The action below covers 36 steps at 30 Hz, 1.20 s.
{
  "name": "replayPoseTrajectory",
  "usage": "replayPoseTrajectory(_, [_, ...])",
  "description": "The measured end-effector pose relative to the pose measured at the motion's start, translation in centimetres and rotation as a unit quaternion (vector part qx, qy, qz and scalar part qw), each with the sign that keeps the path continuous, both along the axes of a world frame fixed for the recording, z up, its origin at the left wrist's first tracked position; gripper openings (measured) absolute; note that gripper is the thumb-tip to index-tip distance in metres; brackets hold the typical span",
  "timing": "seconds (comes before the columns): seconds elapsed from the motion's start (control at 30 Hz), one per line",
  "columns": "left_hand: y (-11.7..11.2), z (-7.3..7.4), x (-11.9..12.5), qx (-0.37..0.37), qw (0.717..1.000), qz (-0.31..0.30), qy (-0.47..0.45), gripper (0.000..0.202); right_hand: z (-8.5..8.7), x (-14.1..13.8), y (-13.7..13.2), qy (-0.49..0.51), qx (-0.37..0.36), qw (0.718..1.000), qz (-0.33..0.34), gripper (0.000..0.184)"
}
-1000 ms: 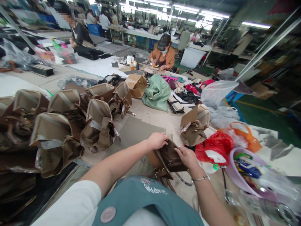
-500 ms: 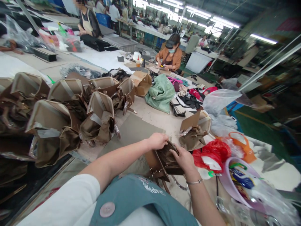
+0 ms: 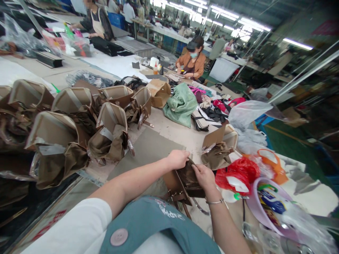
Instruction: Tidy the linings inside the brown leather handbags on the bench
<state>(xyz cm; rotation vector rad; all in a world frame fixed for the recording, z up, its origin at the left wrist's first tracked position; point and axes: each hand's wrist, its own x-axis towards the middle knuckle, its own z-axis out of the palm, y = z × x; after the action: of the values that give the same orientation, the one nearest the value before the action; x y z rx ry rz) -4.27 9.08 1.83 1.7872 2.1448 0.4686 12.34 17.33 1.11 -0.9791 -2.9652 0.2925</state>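
One brown bag, lower centre of frame. Left hand clamped on its upper edge; right hand clamped on bag just beside. I would pull softly and evenly with both, so edge stays straight; hard pull, I judge, may crease it.

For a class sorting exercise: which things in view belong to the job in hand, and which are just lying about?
Likely the job's:
brown bag, held by left hand and right hand
similar brown bags at left

Probably lying about:
purple basin
red plastic bag
orange bag
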Motion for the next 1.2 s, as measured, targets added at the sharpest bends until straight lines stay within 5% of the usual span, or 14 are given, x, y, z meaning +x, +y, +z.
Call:
replayPoseTrajectory(0.87, [0.4,0.3,0.3,-0.02,0.997,0.063,0.036,0.017,1.2,-1.7,-0.1,0.022,-0.001,1.0,-0.003,0.039])
replayPoseTrajectory(1.2, [0.5,0.8,0.5,-0.041,0.996,0.074,0.04,0.019,0.3,-2.7,-0.1,-0.004,0.058,0.998,-0.018,0.047])
